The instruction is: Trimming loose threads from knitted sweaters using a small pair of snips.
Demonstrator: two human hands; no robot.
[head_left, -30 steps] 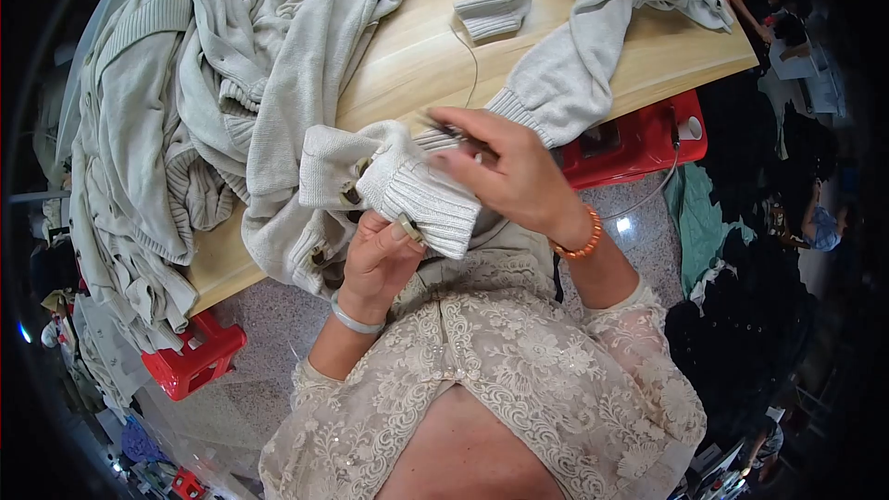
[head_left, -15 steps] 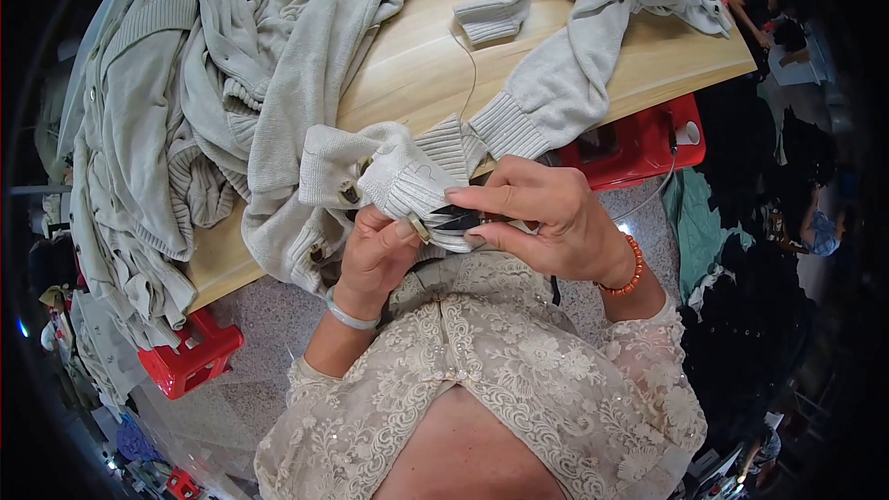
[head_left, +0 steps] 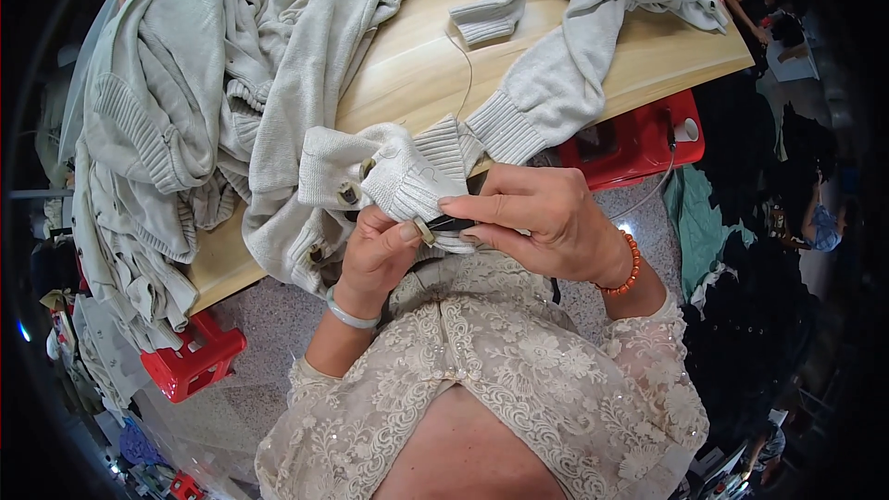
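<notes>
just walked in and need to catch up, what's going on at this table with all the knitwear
A person in a cream lace top is working on a pale grey knitted cardigan at the edge of a light wooden table. The left hand pinches the ribbed button band from below, next to a small button. The right hand holds a small dark tool against the same spot; what kind of tool it is cannot be told. More grey knitted garments lie heaped across the table, and red plastic stools stand underneath.

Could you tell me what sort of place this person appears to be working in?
Probably a garment workshop. Many pale knit cardigans are heaped on a wooden table, red plastic stools stand beneath, and more clothing is piled on the floor.
</notes>
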